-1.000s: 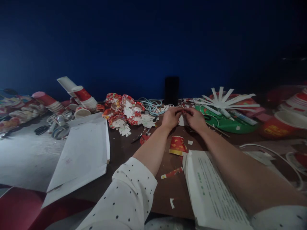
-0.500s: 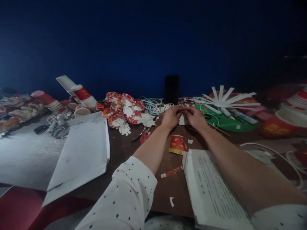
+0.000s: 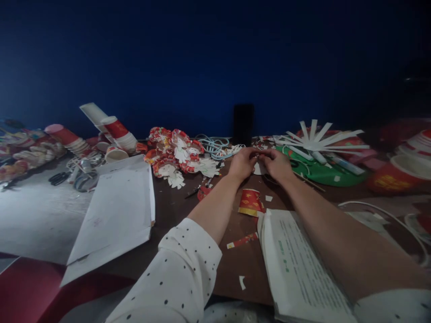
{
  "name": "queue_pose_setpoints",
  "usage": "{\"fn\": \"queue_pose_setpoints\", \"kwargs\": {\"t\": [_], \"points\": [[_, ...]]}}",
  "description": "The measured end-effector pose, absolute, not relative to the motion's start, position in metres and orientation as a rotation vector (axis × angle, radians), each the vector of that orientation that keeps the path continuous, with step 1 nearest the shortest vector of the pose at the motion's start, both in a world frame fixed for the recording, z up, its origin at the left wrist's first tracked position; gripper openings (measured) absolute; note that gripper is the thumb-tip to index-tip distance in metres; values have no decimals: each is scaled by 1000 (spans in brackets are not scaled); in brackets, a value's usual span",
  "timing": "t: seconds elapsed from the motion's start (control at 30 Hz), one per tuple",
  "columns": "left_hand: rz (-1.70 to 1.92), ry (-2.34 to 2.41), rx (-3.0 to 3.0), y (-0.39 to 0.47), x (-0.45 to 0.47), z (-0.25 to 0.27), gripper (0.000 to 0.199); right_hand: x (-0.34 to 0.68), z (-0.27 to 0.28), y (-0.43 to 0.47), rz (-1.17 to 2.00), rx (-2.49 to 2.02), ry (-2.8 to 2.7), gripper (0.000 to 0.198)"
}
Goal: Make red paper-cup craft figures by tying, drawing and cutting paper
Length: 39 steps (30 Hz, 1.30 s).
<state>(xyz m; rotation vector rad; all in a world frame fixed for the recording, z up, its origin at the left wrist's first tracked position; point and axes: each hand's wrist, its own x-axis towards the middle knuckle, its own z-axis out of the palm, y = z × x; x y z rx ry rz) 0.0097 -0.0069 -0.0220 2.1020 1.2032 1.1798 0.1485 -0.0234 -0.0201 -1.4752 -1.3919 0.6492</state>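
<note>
My left hand [image 3: 242,164] and my right hand [image 3: 278,166] meet at the far side of the brown table, fingertips bent together in a pinch. Just below the fingers, between the hands, shows a small white paper piece [image 3: 259,169]. The fingers hide whatever is pinched, and I cannot tell if it is this piece. Nearer to me lies a red cut section of paper cup [image 3: 250,202] with a gold edge, beside a small white scrap [image 3: 268,198]. A red paper strip [image 3: 242,240] lies closer still.
Left of my arms are paper-cup crafts [image 3: 180,150], a white folder [image 3: 117,211], stacked cups [image 3: 117,130] and black-handled scissors [image 3: 59,178]. A cup cut into white strips [image 3: 313,144] stands on a green sheet [image 3: 336,178] at right. A printed paper bundle [image 3: 296,264] lies under my right forearm. A dark phone-like object [image 3: 243,123] stands behind.
The view has shifted very slightly. My hands stay together in the same place, with only a small shift of the fingers, and slightly more of the white piece's position has moved right.
</note>
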Motion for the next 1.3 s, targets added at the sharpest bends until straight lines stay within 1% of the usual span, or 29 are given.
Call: {"fn": "queue_pose_setpoints", "kwargs": {"t": [0.13, 0.27, 0.5, 0.57, 0.63, 0.73, 0.8, 0.93, 1.07, 1.2, 1.3], "points": [[1173, 1160, 2145, -7, 9, -22, 28, 150, -25, -19, 757, -1340, -1344, 26], [1182, 1134, 2218, -9, 7, -19, 29, 151, -27, -16, 881, -1206, -1299, 33], [1123, 1191, 2242, -13, 5, -15, 34, 152, -24, -16, 912, -1281, -1275, 48], [1119, 1199, 2263, -13, 5, -16, 35, 151, -23, -18, 915, -1292, -1283, 49], [1118, 1210, 2277, -13, 5, -17, 34, 151, -22, -19, 908, -1272, -1311, 46], [1115, 1245, 2266, -13, 4, -17, 32, 149, -21, -20, 844, -1247, -1372, 37], [1109, 1270, 2255, -12, 3, -17, 32, 148, -21, -21, 780, -1245, -1434, 37], [1084, 1354, 2225, -10, 2, -17, 36, 146, -23, -23, 598, -1259, -1623, 52], [1096, 1376, 2231, -9, 1, -16, 32, 146, -25, -27, 414, -1324, -1737, 57], [1133, 1416, 2226, -8, 1, -17, 29, 147, -22, -29, 310, -1401, -1731, 52], [1147, 1418, 2207, -8, 2, -18, 28, 148, -21, -29, 300, -1431, -1710, 43]]}}
